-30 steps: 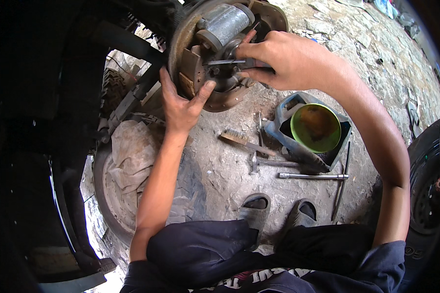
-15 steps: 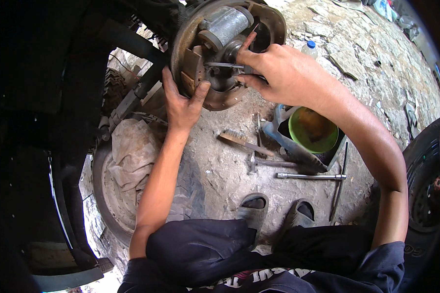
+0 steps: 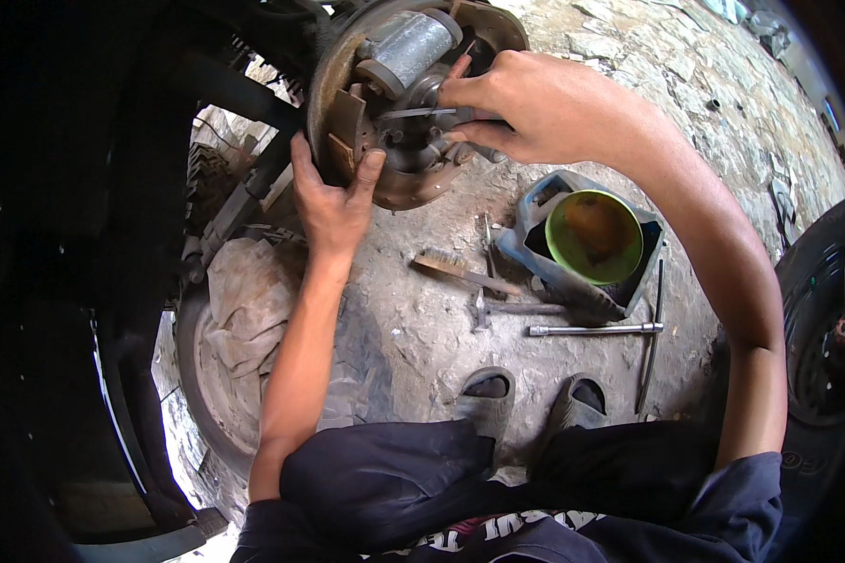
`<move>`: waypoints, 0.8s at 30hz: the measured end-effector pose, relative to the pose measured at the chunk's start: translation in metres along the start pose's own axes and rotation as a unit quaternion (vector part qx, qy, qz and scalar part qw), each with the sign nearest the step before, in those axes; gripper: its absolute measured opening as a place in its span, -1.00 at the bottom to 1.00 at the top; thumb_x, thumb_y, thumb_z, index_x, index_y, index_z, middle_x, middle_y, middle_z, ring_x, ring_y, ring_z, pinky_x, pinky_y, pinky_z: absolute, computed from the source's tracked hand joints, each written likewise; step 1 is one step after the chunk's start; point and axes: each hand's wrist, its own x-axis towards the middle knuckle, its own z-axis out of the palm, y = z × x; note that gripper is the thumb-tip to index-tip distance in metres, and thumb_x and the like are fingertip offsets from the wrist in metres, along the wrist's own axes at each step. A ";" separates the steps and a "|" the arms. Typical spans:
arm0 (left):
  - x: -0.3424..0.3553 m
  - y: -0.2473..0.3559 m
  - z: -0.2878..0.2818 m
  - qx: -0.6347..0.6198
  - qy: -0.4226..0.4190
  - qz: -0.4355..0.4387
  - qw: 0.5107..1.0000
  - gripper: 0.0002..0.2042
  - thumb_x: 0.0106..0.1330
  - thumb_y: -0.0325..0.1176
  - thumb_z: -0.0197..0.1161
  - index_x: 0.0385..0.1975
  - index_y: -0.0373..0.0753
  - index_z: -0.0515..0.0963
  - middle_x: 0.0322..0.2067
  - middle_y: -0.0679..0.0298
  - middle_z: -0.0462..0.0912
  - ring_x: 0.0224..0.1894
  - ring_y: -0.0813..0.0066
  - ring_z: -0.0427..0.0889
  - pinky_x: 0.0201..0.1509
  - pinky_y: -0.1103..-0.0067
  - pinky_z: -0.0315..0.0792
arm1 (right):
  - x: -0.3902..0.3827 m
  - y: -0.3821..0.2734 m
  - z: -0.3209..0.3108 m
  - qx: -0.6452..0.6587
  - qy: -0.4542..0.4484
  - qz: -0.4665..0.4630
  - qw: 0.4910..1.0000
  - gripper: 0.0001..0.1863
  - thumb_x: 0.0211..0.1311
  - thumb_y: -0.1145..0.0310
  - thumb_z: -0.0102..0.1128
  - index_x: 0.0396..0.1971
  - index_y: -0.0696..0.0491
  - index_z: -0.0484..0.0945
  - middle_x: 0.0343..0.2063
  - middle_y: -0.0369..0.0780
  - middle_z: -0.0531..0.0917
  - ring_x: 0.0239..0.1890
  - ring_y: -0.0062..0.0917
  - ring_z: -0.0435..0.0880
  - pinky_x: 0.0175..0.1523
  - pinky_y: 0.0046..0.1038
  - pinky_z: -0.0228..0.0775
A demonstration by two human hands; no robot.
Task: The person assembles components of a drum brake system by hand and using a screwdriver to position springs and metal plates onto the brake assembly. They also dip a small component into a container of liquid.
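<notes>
Ahead of me is a drum brake assembly with its round, rusty backing plate [image 3: 321,70], a curved brake shoe [image 3: 345,127] and a grey metal cylinder [image 3: 411,49]. My left hand [image 3: 333,206] is closed around the plate's lower left edge, its thumb in front beside the shoe and its other fingers partly hidden behind. Pinched in my right hand [image 3: 535,108] is a thin tool that looks like a screwdriver [image 3: 418,113]. Its flat metal shaft points left into the middle of the brake. My right fingers hide most of the handle.
On the stony ground lie a wire brush [image 3: 465,272], a hammer [image 3: 526,308] and a wheel wrench [image 3: 591,329]. A green bowl [image 3: 556,235] sits in a cut blue container [image 3: 521,246]. A cloth [image 3: 244,296] covers part of a wheel at left; a tyre [image 3: 821,281] stands right.
The whole view has shifted a little, so the brake appears farther left and higher. Both hands keep their holds, and the tool's shaft still points into the brake.
</notes>
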 end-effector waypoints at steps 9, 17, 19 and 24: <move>0.005 -0.003 0.012 0.049 0.143 0.211 0.966 -0.38 0.19 0.00 0.43 0.02 -0.37 0.39 0.11 -0.05 0.32 0.19 0.10 0.32 0.28 0.22 0.22 | -0.019 0.020 0.024 0.035 0.004 -0.013 0.999 -0.70 0.25 0.21 0.24 -0.14 0.08 0.53 -0.62 -0.06 0.63 -0.44 -0.08 0.67 -0.33 -0.12 0.49; 0.014 -0.003 0.008 0.155 0.110 0.283 0.940 -0.75 0.20 -0.35 0.37 -0.23 -0.26 0.46 0.06 0.07 0.48 0.14 0.13 0.39 0.24 0.26 0.24 | -0.022 0.027 0.026 0.074 0.020 -0.026 0.997 -0.72 0.23 0.28 0.31 -0.13 0.09 0.57 -0.55 -0.04 0.64 -0.47 -0.13 0.66 -0.35 -0.16 0.44; 0.018 -0.004 0.005 0.181 0.109 0.311 0.926 -0.81 0.21 -0.41 0.33 -0.26 -0.24 0.46 0.05 0.12 0.54 0.12 0.15 0.43 0.23 0.28 0.25 | -0.023 0.030 0.027 0.079 0.023 -0.034 0.996 -0.67 0.24 0.25 0.28 -0.04 0.03 0.56 -0.57 -0.04 0.65 -0.45 -0.12 0.68 -0.33 -0.15 0.49; 0.023 0.001 0.003 0.156 0.081 0.319 0.931 -0.83 0.21 -0.46 0.34 -0.30 -0.28 0.46 0.07 0.06 0.55 0.14 0.15 0.46 0.23 0.34 0.31 | -0.017 0.029 0.027 0.077 0.012 -0.044 0.996 -0.66 0.24 0.24 0.27 -0.02 0.02 0.55 -0.57 -0.03 0.65 -0.43 -0.11 0.68 -0.31 -0.14 0.51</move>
